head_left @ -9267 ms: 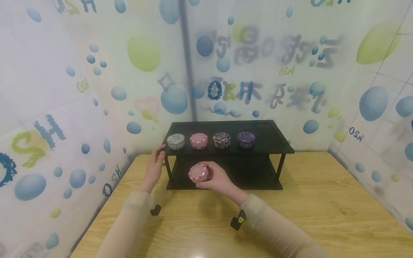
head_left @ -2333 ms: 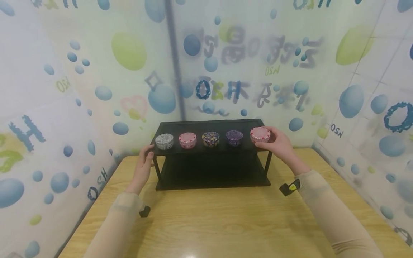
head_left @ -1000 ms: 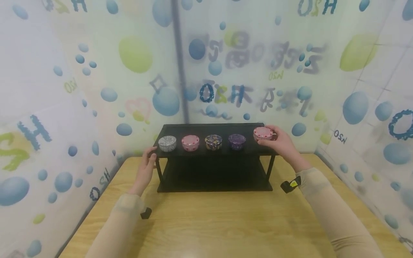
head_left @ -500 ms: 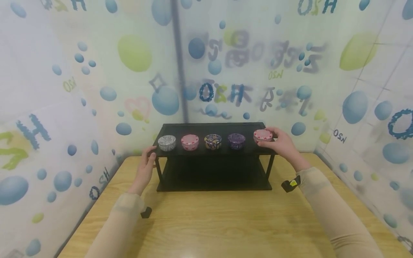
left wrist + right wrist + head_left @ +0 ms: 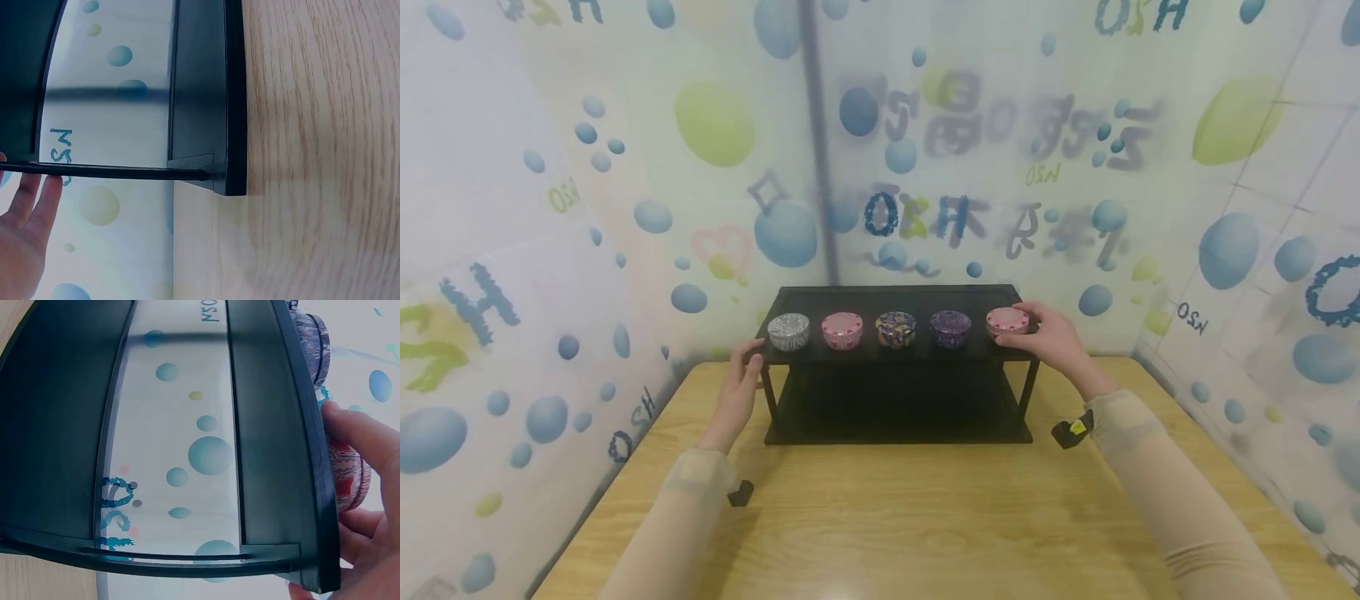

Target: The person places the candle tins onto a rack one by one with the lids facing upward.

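Observation:
My right hand [image 5: 1060,342] pinches a round pink tin with red hearts [image 5: 1006,322] at the right end of the black two-tier shelf [image 5: 880,358]. In the right wrist view, thumb and fingers hold that tin [image 5: 347,475] from opposite sides, its base hidden behind the board's edge. Left of it, evenly spaced in a row, stand a purple tin [image 5: 951,330], a dark tin with gold pattern [image 5: 896,331], another pink tin [image 5: 842,332] and a silver-white tin [image 5: 788,332]. My left hand [image 5: 737,400] holds the top board's left front corner, fingertips against the post.
The shelf's lower tier [image 5: 895,408] lies under the top board, between thin posts [image 5: 1027,390]. A wooden table [image 5: 880,517] carries the shelf. Behind and at both sides hangs a patterned curtain [image 5: 715,192] with blue and green dots.
The right hand has brought the pink tin from before the lower tier up to the top board's right end. Lately it moved slightly left and down, into line. The left hand stayed at the corner.

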Tool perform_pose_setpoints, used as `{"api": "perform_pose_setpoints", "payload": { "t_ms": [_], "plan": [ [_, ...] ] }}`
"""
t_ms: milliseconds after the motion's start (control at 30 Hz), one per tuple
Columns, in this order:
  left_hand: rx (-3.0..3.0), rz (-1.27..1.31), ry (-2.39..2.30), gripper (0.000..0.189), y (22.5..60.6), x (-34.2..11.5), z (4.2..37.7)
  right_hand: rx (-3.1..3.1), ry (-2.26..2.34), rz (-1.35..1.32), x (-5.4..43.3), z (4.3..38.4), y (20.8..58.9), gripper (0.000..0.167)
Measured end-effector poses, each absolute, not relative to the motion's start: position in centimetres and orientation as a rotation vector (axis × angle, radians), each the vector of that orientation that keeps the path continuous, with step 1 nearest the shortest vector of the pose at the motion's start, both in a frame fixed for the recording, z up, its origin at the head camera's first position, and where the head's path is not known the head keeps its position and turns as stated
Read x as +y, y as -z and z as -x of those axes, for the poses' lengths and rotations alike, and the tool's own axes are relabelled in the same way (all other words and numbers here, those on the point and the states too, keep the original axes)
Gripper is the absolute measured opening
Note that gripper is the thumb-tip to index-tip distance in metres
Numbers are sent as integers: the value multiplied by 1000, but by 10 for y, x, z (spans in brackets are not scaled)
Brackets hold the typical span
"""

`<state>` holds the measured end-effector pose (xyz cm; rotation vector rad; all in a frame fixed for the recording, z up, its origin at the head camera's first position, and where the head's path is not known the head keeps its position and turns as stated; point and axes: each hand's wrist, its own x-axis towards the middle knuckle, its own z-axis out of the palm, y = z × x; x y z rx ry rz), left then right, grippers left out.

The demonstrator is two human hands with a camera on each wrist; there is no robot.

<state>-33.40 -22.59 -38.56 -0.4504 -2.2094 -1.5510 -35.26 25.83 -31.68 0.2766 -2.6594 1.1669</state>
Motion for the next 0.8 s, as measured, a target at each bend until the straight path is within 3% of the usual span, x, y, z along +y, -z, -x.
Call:
{"api": "perform_pose_setpoints", "payload": {
  "t_ms": [333, 800],
  "plan": [
    [-2268, 477, 1518, 41, 380, -228, 332, -2673, -1174, -266, 261, 353, 320, 80],
    [-2315, 486, 1526, 47, 401, -245, 354, -2692, -1176, -320, 263, 353, 322, 83]
  ]
}}
